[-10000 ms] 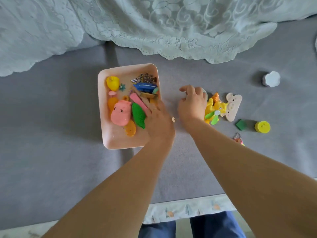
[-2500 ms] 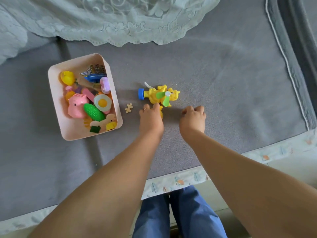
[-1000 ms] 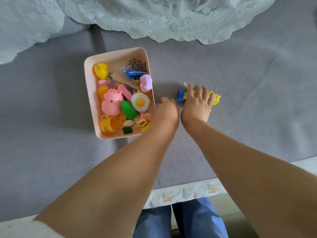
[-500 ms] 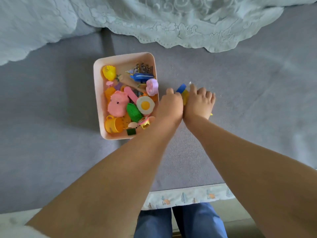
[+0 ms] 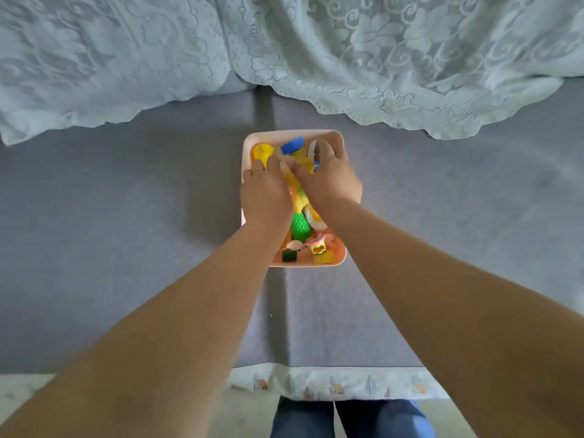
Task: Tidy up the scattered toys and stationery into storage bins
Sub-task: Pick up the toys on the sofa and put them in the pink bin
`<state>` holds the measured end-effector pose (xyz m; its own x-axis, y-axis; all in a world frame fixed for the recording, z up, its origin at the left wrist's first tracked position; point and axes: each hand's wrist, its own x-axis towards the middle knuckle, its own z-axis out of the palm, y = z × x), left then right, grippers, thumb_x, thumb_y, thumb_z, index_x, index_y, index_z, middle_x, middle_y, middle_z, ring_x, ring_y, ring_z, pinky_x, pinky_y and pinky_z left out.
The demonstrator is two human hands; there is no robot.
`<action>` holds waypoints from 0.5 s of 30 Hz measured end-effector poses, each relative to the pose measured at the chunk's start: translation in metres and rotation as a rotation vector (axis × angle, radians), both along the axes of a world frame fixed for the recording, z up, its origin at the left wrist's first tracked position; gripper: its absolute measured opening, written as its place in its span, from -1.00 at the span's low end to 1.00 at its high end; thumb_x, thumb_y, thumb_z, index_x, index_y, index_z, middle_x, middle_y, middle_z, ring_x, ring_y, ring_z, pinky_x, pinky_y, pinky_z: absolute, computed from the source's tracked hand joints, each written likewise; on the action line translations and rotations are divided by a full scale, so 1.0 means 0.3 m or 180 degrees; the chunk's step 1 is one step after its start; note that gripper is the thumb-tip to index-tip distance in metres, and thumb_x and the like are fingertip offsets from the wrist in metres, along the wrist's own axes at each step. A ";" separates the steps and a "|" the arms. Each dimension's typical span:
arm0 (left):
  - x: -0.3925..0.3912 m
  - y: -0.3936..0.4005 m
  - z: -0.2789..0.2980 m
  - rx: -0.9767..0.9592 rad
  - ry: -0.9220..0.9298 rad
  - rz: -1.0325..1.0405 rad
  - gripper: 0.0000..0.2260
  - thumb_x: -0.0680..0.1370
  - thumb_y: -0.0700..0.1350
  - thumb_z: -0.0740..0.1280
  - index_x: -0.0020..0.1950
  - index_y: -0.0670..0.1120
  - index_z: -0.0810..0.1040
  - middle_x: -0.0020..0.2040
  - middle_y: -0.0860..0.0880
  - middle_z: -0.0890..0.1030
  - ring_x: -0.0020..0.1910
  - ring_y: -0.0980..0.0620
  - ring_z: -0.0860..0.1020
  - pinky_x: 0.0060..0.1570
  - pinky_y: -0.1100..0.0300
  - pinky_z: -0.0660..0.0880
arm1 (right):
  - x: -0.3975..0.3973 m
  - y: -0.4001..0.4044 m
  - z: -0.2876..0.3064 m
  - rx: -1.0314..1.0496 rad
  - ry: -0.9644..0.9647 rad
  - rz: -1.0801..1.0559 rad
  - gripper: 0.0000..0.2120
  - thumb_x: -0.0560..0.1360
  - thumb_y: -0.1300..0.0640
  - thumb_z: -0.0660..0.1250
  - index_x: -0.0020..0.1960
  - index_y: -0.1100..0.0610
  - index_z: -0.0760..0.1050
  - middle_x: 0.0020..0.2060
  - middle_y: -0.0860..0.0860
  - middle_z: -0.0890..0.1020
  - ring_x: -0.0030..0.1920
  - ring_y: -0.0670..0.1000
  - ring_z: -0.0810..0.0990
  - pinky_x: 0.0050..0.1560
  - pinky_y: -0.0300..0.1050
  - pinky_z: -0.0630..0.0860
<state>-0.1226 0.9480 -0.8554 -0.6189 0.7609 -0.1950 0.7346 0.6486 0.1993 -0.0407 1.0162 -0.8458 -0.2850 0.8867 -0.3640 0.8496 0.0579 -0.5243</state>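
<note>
Pink storage bin sits on the grey sofa cushion — toys fill it. Left hand and right hand are side by side over the bin, fingers curled on a yellow toy with a blue cap inside it.

Two bare forearms, no sleeves, thin ring on a left-hand finger, blue jeans at bottom edge
</note>
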 end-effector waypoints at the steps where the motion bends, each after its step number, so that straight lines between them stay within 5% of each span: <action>1: -0.008 -0.020 -0.014 -0.0065 0.0060 0.0063 -0.68 0.57 -0.18 0.17 0.34 -0.11 0.36 0.21 -0.15 0.47 0.12 -0.19 0.45 -0.02 -0.02 0.41 | -0.004 -0.009 -0.015 0.0085 -0.0037 0.0009 -0.50 0.49 -0.33 0.16 0.27 -0.04 0.40 0.23 -0.03 0.44 0.18 0.07 0.47 -0.05 -0.04 0.41; 6: -0.021 -0.102 -0.084 -0.0260 0.0101 0.0036 -0.58 0.57 -0.10 0.26 0.42 -0.07 0.29 0.27 -0.13 0.44 0.18 -0.14 0.41 0.08 0.03 0.42 | 0.052 -0.042 -0.088 0.0545 -0.0682 -0.0256 -0.64 0.58 0.13 0.13 0.37 0.05 0.31 0.23 0.11 0.40 0.22 0.15 0.37 0.19 0.02 0.37; 11: -0.028 -0.146 -0.114 -0.0359 0.0038 0.0065 -0.58 0.57 -0.17 0.20 0.43 -0.02 0.28 0.42 -0.16 0.30 0.40 -0.24 0.25 0.32 -0.14 0.30 | 0.059 -0.082 -0.123 -0.0105 -0.0742 -0.0616 -0.60 0.61 0.18 0.12 0.43 0.10 0.15 0.33 0.10 0.40 0.22 0.16 0.51 0.07 0.08 0.51; 15: -0.034 -0.174 -0.125 -0.0523 -0.0327 0.0379 -0.58 0.60 -0.19 0.17 0.45 0.01 0.23 0.53 -0.21 0.06 0.36 -0.27 0.32 0.24 -0.08 0.40 | 0.039 -0.100 -0.141 -0.0454 -0.0780 -0.0839 -0.64 0.57 0.21 0.16 0.36 0.13 0.25 0.29 0.09 0.44 0.20 0.14 0.54 0.07 0.11 0.55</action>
<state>-0.1329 0.8959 -0.8930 -0.6730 0.6364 -0.3768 0.6321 0.7595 0.1538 -0.0290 0.9863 -0.8882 0.0567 0.8535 -0.5180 0.9267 -0.2381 -0.2908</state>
